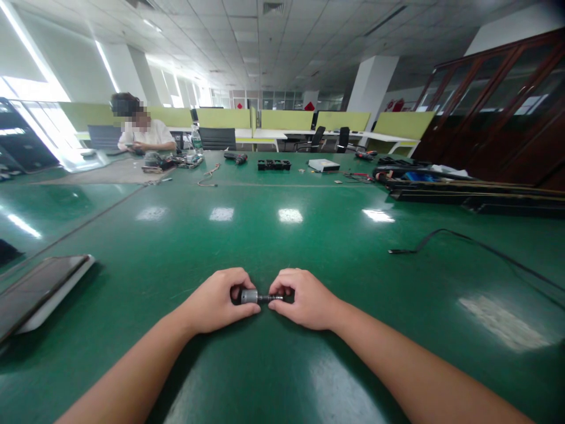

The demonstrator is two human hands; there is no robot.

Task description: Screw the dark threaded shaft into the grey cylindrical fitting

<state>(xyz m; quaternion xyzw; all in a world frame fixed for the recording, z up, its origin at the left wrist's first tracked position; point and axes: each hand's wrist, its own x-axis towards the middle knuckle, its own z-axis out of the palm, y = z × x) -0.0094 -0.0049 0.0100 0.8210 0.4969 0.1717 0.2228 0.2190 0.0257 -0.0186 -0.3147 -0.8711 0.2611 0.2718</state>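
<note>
A small grey metal cylinder with a thin dark shaft (249, 296) lies sideways between my two hands, low over the green table or resting on it; I cannot tell which. My left hand (216, 301) is closed round the thick cylinder end, thumb in front and fingers behind. The thin shaft's bright tip is pinched by my right hand (306, 299), its fingers curled. A short stretch of shaft shows between the two grips. Whether the shaft is a separate piece set in the cylinder cannot be made out.
The glossy green table (265, 247) reflects ceiling lights. At left lies a flat dark-topped device (39, 288); at right, a black cable (441, 232). Black strips (441, 191) are piled at the far right. A white flat box (323, 165) and a black part (273, 165) stand farther back. Another person (148, 132) sits at far left.
</note>
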